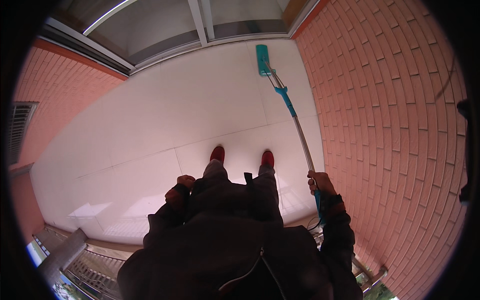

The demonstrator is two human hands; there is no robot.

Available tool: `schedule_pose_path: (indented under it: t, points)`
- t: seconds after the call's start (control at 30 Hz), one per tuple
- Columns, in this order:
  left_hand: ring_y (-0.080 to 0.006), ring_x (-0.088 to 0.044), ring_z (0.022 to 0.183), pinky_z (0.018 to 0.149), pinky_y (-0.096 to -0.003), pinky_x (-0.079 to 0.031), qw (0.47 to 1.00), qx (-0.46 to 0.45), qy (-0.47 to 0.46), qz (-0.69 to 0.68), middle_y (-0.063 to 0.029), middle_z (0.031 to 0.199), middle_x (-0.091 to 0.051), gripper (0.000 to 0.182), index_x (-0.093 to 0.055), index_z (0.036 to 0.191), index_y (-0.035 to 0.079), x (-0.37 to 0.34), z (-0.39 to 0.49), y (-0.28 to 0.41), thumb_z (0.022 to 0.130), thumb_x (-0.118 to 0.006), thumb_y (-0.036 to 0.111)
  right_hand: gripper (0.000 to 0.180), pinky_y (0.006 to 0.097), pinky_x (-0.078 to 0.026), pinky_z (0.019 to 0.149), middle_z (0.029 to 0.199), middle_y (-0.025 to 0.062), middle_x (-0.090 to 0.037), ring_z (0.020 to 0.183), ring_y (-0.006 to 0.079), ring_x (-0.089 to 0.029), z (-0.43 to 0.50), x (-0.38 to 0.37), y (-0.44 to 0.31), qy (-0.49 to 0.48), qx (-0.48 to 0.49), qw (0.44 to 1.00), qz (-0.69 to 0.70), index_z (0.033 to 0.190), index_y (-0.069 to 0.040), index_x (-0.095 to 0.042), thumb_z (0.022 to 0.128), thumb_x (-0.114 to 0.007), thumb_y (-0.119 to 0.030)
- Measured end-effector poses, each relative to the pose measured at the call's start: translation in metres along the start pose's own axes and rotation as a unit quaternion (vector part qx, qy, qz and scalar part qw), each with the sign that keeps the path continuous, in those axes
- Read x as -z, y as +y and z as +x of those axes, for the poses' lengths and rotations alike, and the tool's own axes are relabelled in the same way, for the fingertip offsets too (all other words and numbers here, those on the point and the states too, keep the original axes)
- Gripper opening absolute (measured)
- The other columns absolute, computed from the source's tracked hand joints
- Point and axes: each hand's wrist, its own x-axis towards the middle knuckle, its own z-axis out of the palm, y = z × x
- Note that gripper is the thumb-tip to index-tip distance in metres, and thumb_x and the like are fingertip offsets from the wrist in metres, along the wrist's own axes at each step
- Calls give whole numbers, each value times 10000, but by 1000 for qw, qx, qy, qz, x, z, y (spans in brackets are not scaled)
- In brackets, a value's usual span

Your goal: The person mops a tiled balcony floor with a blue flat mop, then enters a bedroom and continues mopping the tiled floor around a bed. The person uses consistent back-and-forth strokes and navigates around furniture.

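My right hand (pixel 321 183) is wrapped around the metal pole of a mop (pixel 303 139), just above its teal lower grip. The pole runs away from me along the brick wall, through a teal sliding handle (pixel 286 100). At its far end the flat teal mop head (pixel 263 59) rests on the pale tiled floor (pixel 210 101), near the corner by the sliding door. My left hand (pixel 186 181) hangs beside my left thigh with its fingers curled. Nothing shows in it, though part of the hand is hidden against the dark clothing.
A pink brick wall (pixel 378 112) rises close on my right. Ahead stands a glass sliding door in a metal frame (pixel 168 51). To the left are another brick wall (pixel 71 75) and a louvred vent (pixel 21 129). Behind me runs a railing (pixel 95 268).
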Motion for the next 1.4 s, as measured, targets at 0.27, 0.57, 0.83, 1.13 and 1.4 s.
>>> schedule_pose_path:
  t: [0.27, 0.57, 0.83, 1.13, 1.4]
  points:
    - [-169, -643, 714, 693, -305, -524, 994, -44, -38, 96, -74, 750, -684, 172, -705, 767, 72, -95, -29, -11, 666, -691, 210, 197, 259, -381, 380, 593, -2, -471, 431, 85, -447, 30, 112, -23, -13, 17, 1000, 0, 805, -50, -506, 804, -588, -230]
    - [-181, -646, 717, 710, -317, -525, 990, -20, 4, 140, -79, 767, -686, 185, -710, 779, 85, -134, -81, -14, 670, -682, 232, 215, 254, -393, 378, 594, 3, -466, 422, 88, -444, 68, 190, -65, -16, 43, 999, 2, 834, -45, -505, 832, -573, -250]
    - [-179, -644, 710, 703, -313, -524, 997, -20, 6, 71, -88, 758, -683, 142, -707, 773, 73, -143, -87, -5, 700, -673, 189, 257, 241, -385, 383, 611, -13, -463, 425, 79, -435, 82, 206, -72, -37, 56, 996, 52, 874, -64, -478, 877, -546, -311]
    - [-169, -636, 692, 684, -311, -521, 995, -40, -28, 82, -89, 740, -680, 130, -704, 778, 57, -164, -62, 26, 691, -656, 141, 301, 262, -388, 345, 587, 12, -483, 398, 96, -447, 29, 234, 24, -9, -9, 1000, 26, 872, -44, -489, 890, -505, -344]
    - [-174, -643, 698, 677, -310, -527, 996, -50, -51, 46, -74, 745, -682, 133, -706, 763, 72, -183, -39, 36, 676, -645, 151, 573, 492, -419, 582, 565, 260, -536, 599, 421, -562, 66, 340, 122, 230, 129, 883, -389, 560, 71, -513, 871, -432, -404]
